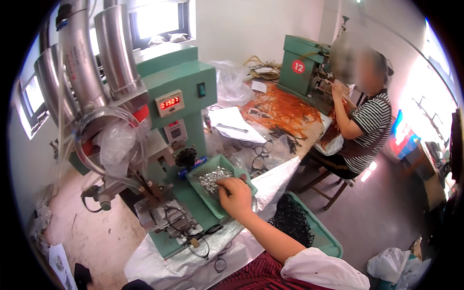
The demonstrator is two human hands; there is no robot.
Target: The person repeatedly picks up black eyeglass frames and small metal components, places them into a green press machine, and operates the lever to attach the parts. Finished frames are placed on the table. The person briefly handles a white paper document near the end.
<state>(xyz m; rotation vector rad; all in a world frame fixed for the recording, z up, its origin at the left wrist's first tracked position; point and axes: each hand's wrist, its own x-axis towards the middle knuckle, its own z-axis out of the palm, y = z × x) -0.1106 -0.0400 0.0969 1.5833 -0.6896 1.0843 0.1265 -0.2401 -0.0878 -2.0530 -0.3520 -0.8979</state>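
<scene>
My right hand (235,195) reaches into a green plastic tray (222,208), its fingertips bent down into a heap of small silvery metal parts (212,180). Its fingers are closed together, and whether a part is pinched between them is hidden. My left hand is out of sight. To the left of the tray stands a green machine (181,79) with a lit red display. Thin dark frames that look like eyeglass frames (209,232) lie around the metal fixture (166,215) at its base. Another round-rimmed one (221,264) rests on the silvery sheet near me.
A green bin (325,238) full of black pieces (292,220) sits right of my forearm. Orange strips (282,108), white paper (234,124) and plastic bags cover the table beyond. A seated co-worker (372,121) works at a second green machine (302,67). Bags (394,263) lie on the floor.
</scene>
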